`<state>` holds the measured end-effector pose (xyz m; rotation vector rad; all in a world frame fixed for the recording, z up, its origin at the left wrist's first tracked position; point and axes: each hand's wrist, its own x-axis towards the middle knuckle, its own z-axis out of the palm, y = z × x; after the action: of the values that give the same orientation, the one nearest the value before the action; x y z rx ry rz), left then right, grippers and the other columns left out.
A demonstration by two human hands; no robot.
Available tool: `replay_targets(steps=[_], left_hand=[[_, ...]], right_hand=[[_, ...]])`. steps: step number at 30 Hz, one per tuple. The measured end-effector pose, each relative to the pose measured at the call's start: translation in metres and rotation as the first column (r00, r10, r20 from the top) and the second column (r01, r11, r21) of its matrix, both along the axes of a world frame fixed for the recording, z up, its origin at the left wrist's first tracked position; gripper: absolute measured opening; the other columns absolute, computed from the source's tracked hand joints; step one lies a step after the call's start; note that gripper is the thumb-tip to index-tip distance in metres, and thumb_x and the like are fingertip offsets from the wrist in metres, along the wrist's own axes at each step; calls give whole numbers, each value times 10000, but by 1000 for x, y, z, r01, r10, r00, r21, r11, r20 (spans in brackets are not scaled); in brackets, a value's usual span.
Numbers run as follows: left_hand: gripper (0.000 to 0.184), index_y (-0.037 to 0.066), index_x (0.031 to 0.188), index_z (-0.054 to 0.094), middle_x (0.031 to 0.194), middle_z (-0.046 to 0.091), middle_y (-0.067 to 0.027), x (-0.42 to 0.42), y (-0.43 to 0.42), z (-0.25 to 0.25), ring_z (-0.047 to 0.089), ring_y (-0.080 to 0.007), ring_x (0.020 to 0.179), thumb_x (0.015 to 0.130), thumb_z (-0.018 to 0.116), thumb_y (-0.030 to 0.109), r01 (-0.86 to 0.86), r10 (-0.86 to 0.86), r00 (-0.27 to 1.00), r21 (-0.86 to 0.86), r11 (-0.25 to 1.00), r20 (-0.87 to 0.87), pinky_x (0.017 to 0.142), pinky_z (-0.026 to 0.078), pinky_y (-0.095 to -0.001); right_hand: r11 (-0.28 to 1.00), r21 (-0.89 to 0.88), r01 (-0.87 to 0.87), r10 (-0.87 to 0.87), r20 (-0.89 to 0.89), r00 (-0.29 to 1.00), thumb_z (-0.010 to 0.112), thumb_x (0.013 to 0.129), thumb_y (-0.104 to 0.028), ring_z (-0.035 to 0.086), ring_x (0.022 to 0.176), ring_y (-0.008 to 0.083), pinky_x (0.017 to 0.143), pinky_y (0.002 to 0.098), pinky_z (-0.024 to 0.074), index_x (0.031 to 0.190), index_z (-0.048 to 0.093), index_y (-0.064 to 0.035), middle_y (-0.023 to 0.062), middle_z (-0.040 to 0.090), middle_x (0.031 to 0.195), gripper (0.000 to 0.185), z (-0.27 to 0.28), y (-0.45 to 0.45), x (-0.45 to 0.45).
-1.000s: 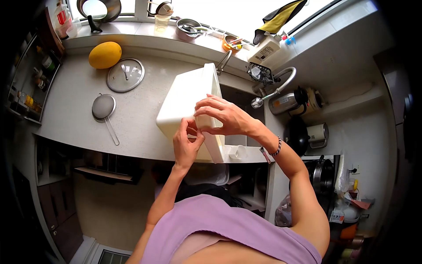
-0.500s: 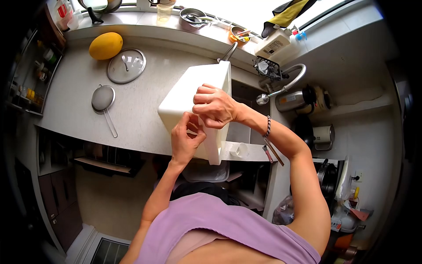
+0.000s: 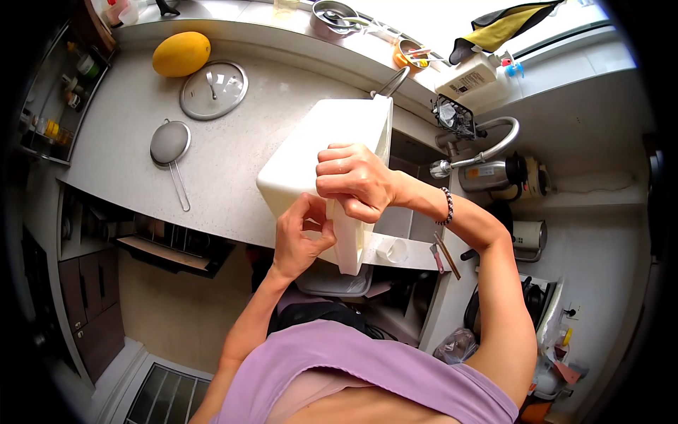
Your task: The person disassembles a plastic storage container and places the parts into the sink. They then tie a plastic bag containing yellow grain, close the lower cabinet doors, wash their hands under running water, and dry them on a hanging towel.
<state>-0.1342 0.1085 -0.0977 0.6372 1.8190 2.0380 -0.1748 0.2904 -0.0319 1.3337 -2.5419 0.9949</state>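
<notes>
the white bin lies sideways, mouth rightward; your right hand grips its near rim, left hand touching, pinch unclear.

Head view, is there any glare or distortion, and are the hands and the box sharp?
Head view: the window is blown out to white; head view: the edges of the counter bow and the picture's corners go black; head view: the left hand, right hand and box look fairly sharp.
</notes>
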Motion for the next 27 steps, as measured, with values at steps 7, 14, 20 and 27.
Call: replay_targets(steps=[7,14,20,27], left_hand=[[170,29,821,526,701,562,-16,20,14,-7,520,-69,608,919,583,156,-249,242,961,37,968,131,576,425,-219],[214,22,875,547,745,574,-17,6,-1,-5,517,-85,714,941,552,226,-225,214,970,86,971,117,659,426,-247],[215,26,863,539,745,571,-27,5,-3,-8,502,-73,693,939,547,226,-217,217,976,-28,976,-5,625,406,-236],[248,68,792,428,719,370,53,-13,-17,-12,324,-36,635,973,490,226,-314,306,947,76,946,100,579,290,-190]], right_hand=[[994,-20,110,-112,-203,973,533,515,-242,448,591,229,494,348,375,644,465,-86,52,405,622,213,-6,-9,15],[994,-72,80,-92,-194,977,500,489,-224,411,548,215,545,334,327,612,445,-89,42,392,590,190,-6,-21,2],[999,-38,-32,28,-99,995,539,527,-240,450,610,241,627,362,359,627,444,-70,62,412,601,219,-1,-13,0],[803,-82,591,-596,-71,800,683,744,-224,434,1029,303,910,417,366,1139,501,-117,102,456,1135,448,-12,-4,33]])
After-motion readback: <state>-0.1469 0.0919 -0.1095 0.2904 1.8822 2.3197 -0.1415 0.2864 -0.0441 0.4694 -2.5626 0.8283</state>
